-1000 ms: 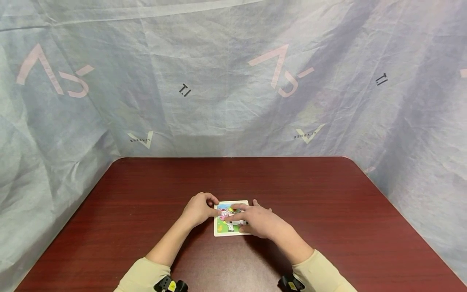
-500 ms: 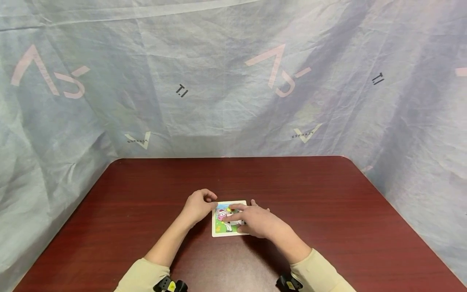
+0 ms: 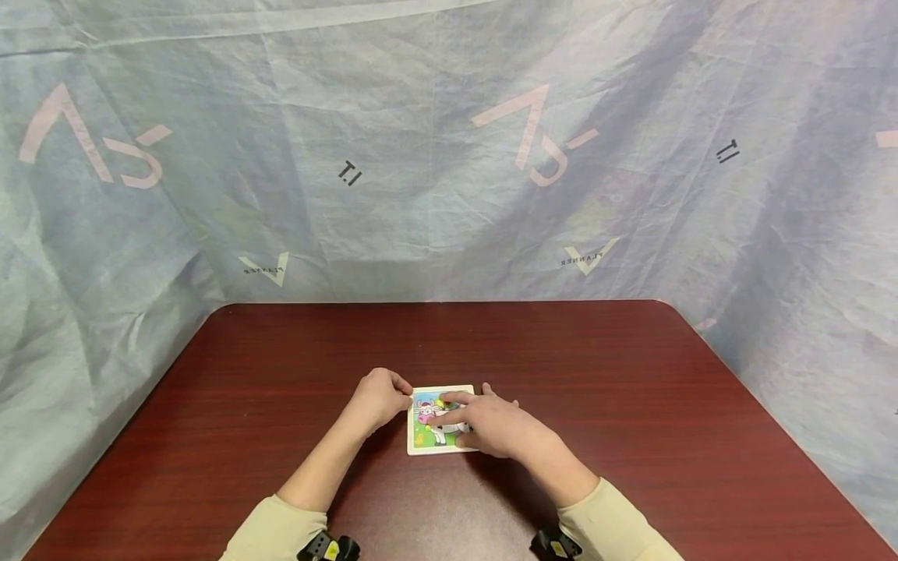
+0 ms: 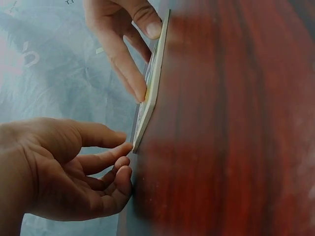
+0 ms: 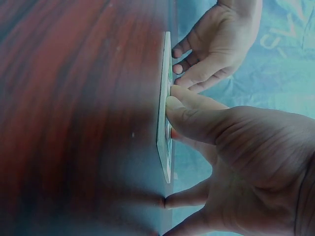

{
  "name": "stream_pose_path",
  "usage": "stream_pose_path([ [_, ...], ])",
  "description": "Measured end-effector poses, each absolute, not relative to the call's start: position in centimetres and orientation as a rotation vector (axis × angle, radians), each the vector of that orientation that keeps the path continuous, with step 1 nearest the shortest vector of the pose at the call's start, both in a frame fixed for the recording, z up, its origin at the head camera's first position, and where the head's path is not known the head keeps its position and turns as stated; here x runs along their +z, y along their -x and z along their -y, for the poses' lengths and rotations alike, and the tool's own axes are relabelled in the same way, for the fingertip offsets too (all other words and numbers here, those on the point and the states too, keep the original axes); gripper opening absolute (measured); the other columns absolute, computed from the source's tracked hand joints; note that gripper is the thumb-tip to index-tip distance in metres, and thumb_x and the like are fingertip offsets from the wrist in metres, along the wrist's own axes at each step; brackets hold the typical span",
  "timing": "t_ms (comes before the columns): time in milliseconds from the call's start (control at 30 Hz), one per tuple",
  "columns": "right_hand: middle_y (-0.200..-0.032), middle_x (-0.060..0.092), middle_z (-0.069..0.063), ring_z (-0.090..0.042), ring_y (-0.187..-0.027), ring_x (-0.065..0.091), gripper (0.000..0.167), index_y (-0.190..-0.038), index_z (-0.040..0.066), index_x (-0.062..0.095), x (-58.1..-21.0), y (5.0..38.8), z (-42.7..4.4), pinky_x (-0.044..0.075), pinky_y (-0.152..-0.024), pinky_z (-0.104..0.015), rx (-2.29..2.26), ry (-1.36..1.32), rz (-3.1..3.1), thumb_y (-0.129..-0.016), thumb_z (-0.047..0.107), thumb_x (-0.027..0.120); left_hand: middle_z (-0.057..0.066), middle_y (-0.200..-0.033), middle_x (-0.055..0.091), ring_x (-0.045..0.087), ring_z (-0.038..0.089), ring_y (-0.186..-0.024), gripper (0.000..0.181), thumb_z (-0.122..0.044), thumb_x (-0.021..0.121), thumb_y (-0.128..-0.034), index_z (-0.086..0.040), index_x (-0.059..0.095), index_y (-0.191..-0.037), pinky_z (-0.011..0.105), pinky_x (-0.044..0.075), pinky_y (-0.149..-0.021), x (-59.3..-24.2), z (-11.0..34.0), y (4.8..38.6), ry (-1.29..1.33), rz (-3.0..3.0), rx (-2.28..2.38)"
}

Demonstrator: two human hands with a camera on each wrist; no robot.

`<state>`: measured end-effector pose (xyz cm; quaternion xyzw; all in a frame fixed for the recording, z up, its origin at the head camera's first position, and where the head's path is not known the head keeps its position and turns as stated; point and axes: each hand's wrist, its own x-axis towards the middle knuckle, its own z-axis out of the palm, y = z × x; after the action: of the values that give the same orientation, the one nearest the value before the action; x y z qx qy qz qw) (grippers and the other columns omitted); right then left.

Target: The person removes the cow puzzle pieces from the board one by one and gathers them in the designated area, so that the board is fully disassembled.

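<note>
A square picture board [image 3: 425, 438] with a pale rim and a cartoon cow lies flat on the brown table. My left hand [image 3: 375, 403] is at its upper left edge, thumb and forefinger close together; the left wrist view has these fingertips of the left hand [image 4: 69, 169] at the corner of the board [image 4: 154, 88], the other fingers loosely bent. Spread over the picture's right part, my right hand [image 3: 501, 425] rests its fingers on it and hides some of the cow. In the right wrist view, the right hand's [image 5: 246, 162] thumb touches the board [image 5: 162, 115].
The dark red wooden table [image 3: 596, 351] extends around both hands, with rounded far corners. Grey printed cloth [image 3: 421, 218] hangs behind it and at both sides. Black devices are strapped near both sleeves [image 3: 273, 530].
My left thumb has come off the picture's left part to the board's edge, and the forefinger has closed in beside it. The right hand keeps its place on the board.
</note>
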<state>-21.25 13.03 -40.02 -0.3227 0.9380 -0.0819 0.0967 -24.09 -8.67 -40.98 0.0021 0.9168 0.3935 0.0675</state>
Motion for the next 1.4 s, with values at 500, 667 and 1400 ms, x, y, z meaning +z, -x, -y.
stream_pose_path([
  [500, -0.156, 0.043, 0.002, -0.066, -0.128, 0.039, 0.052, -0.139, 0.044, 0.06, -40.0, 21.2, -13.0, 0.043, -0.077, -0.079, -0.243, 0.957, -2.782, -0.094, 0.019, 0.074, 0.009, -0.088, 0.06, 0.042, 0.017, -0.061, 0.018, -0.008, 0.06, -0.0936, 0.003, 0.072, -0.102, 0.028, 0.035, -0.049, -40.2, 8.1, 23.4, 0.04, -2.6, 1.334],
  [667, -0.155, 0.045, 0.0, -0.056, -0.131, 0.044, 0.052, -0.139, 0.04, 0.061, -40.0, 21.3, -13.0, 0.042, -0.085, -0.077, -0.244, 0.996, -2.777, -0.094, 0.017, 0.074, 0.005, -0.084, 0.056, 0.046, 0.017, -0.066, 0.025, -0.012, 0.059, -0.0954, 0.004, 0.071, -0.111, 0.029, 0.039, -0.054, -40.0, 8.3, 23.4, 0.084, -2.478, 1.408],
  [1400, -0.155, 0.044, 0.0, -0.063, -0.13, 0.038, 0.05, -0.137, 0.041, 0.063, -40.0, 21.2, -12.9, 0.042, -0.081, -0.079, -0.274, 0.948, -2.767, -0.094, 0.017, 0.074, 0.012, -0.109, 0.059, 0.05, 0.027, -0.091, 0.031, -0.012, 0.057, -0.0956, 0.006, 0.068, -0.119, 0.032, 0.044, -0.066, -39.7, 9.0, 23.2, 0.137, -2.301, 1.59],
])
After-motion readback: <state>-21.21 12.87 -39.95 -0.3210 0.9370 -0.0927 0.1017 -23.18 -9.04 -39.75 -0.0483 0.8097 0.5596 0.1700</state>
